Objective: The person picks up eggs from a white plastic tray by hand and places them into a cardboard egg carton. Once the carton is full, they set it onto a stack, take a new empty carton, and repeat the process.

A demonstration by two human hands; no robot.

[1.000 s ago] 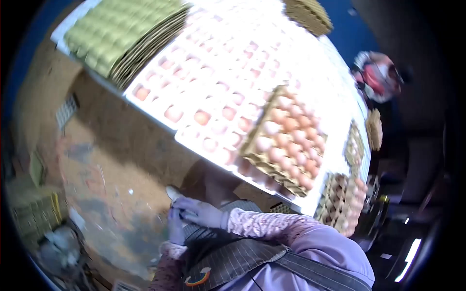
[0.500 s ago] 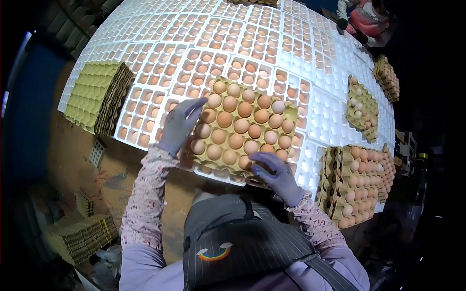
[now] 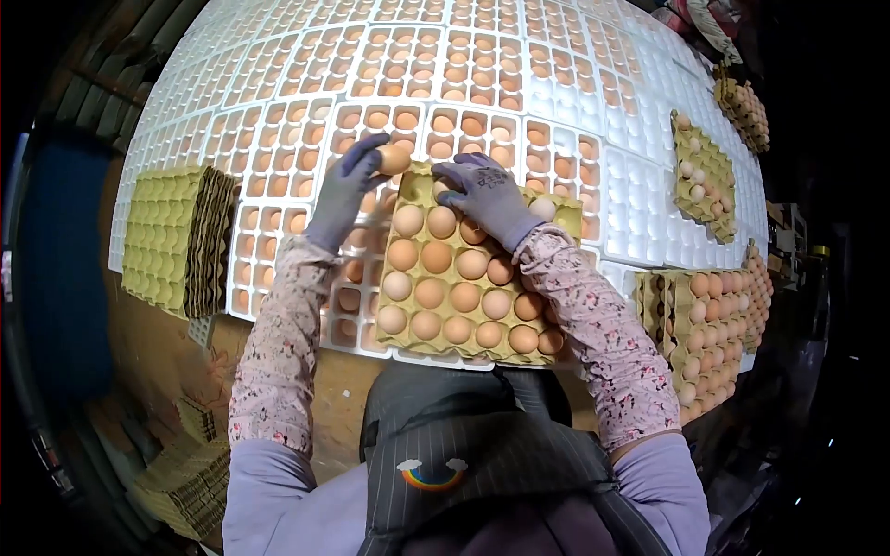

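Egg handling seems under way: the left hand (image 3: 341, 199) grasps one egg (image 3: 396, 159) near the pulp tray's (image 3: 567, 222) far left corner. I cannot tell the right hand's (image 3: 493, 199) grip. Moving calls for light, even pressure.

The right hand (image 3: 487, 196) partly hides the upper rows of the egg carton (image 3: 417, 190). The top edge cuts off the white trays (image 3: 556, 100) and another person (image 3: 712, 20). The far right is too dark to read.
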